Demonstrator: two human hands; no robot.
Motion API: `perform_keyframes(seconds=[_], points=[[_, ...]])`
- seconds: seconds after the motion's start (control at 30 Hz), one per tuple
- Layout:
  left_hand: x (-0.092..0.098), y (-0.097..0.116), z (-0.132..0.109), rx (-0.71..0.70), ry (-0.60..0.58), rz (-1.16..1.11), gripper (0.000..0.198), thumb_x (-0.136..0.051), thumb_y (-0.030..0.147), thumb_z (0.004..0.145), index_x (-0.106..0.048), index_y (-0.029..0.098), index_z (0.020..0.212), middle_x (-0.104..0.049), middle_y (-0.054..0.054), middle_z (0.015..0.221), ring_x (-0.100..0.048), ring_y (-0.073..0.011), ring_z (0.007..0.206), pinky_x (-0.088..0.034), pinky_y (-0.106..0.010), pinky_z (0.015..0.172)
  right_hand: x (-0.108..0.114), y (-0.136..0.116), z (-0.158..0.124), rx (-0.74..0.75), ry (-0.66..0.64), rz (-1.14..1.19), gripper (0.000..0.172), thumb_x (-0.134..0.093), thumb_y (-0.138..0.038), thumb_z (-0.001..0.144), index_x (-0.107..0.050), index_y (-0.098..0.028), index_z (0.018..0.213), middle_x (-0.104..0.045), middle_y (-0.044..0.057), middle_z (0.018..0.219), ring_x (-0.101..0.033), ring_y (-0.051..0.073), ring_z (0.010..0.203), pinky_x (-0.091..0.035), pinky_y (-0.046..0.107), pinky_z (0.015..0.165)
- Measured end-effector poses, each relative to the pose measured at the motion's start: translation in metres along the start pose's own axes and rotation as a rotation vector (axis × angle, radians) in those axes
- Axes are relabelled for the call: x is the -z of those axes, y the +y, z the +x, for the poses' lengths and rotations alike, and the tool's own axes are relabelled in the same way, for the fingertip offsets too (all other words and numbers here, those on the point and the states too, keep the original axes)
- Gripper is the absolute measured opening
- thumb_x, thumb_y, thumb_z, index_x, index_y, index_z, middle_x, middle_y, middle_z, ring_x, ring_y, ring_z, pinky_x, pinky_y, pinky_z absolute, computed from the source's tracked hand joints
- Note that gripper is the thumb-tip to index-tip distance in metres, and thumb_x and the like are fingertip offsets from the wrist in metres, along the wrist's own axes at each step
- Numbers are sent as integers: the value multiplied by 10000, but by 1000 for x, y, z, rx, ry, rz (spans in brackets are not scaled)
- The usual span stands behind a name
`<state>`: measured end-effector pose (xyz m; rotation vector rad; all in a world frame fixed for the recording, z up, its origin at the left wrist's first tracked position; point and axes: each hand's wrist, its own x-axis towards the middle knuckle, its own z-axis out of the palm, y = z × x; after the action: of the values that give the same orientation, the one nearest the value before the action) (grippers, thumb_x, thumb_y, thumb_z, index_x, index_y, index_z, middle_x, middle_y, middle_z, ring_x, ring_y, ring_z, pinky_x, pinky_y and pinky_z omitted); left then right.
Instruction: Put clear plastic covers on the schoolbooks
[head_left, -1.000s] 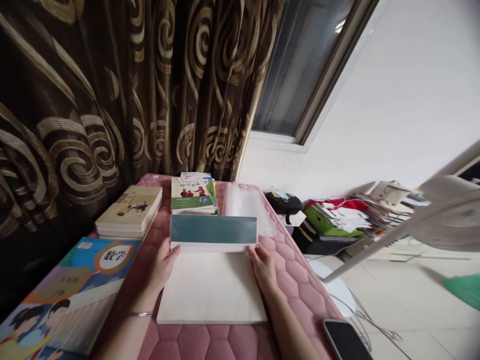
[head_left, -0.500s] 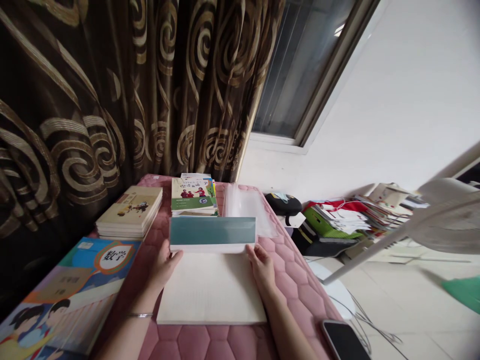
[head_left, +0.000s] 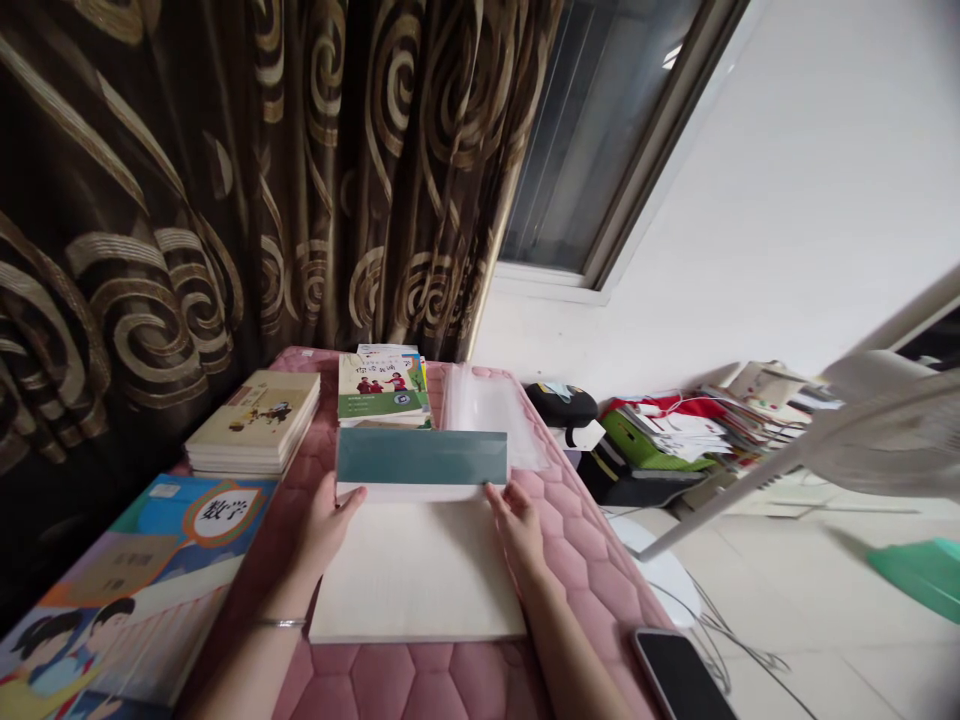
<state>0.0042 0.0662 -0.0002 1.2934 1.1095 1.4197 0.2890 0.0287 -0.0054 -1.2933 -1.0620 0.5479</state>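
Note:
In front of me lies a book (head_left: 416, 575) showing a plain off-white page. At its far edge a teal cover flap (head_left: 422, 458) with a white strip below it stands raised and faces me. My left hand (head_left: 334, 515) grips the flap's left end, thumb on the white strip and fingers mostly behind it. At the right end my right hand (head_left: 516, 520) pinches the same flap between thumb and fingers. Both forearms rest along the book's sides. Whether a clear sleeve covers the flap, I cannot tell.
A maths textbook (head_left: 150, 590) and a stack of beige books (head_left: 255, 420) are on the left. Beyond the flap are more books (head_left: 382, 390) and clear plastic covers (head_left: 491, 415). A phone (head_left: 682, 675) lies at the pink mat's (head_left: 405, 685) right edge, near a white fan (head_left: 862, 450).
My view has shifted slightly, so everything sits a little further left. Both hands keep their hold at the flap's ends, with hardly any movement.

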Motion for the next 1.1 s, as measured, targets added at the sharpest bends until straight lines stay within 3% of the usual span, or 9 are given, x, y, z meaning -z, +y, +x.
perform_keyframes(seconds=[0.23,0.37,0.47,0.53,0.63,0.73,0.87,0.97,1.1], points=[[-2,9,1,55,4,22,590,-734,473,655,-475,180,1097,-682,-126,1084,-654,-286,1029,-471,-444,954,-1,-11,1,-64,-38,-11,497,-658,-673,693,-535,-194,643,-488,-24,616,-441,135,615,-362,243,580],[-2,27,4,127,298,449,713,-746,409,632,-417,117,1193,-567,-234,1218,-549,-384,1182,-432,-540,970,-3,-10,2,-99,-24,45,521,-661,-696,663,-555,-186,660,-476,-28,598,-412,129,588,-343,246,556],[-9,44,-15,-56,445,750,657,-679,367,724,-410,85,1252,-483,-266,1292,-428,-424,1283,-399,-602,980,-4,-6,3,-105,-15,70,524,-661,-690,668,-598,-172,709,-492,-23,608,-404,128,585,-340,249,553],[-16,47,-42,-270,348,817,511,-583,349,819,-441,116,1252,-511,-227,1262,-469,-381,1244,-423,-572,974,-4,-2,4,-98,-24,71,497,-665,-660,692,-616,-168,741,-505,-20,624,-412,130,597,-345,248,564],[-28,36,-96,-528,-206,883,281,-542,281,866,-563,217,1139,-577,-130,1241,-555,-280,1167,-471,-449,973,-5,2,6,-93,-39,88,461,-673,-625,712,-613,-170,753,-502,-26,631,-413,127,600,-351,247,574],[-34,18,-133,-590,-557,1107,450,-682,301,783,-573,234,1214,-488,-131,1434,-460,-344,1305,-422,-504,1038,-7,5,10,-72,-29,121,456,-684,-625,701,-563,-186,708,-455,-48,611,-381,113,580,-342,245,570],[-36,8,-129,-525,-711,1342,749,-758,430,723,-470,225,1383,-421,-191,1492,-402,-416,1345,-406,-594,1020,-9,4,17,-49,14,104,521,-693,-669,661,-441,-217,604,-353,-78,552,-330,102,547,-325,242,543],[-39,6,-115,-592,-764,1434,611,-675,419,813,-510,205,1361,-502,-205,1422,-484,-390,1287,-480,-548,937,-9,2,23,-32,-5,98,548,-684,-690,652,-399,-228,583,-345,-77,541,-338,105,547,-332,244,539],[-43,-7,-116,-791,-690,1511,434,-518,208,892,-571,172,1321,-563,-244,1347,-550,-408,1214,-513,-539,818,-11,-3,28,-28,-26,81,548,-665,-714,647,-418,-229,583,-349,-75,524,-350,112,544,-328,247,529]])
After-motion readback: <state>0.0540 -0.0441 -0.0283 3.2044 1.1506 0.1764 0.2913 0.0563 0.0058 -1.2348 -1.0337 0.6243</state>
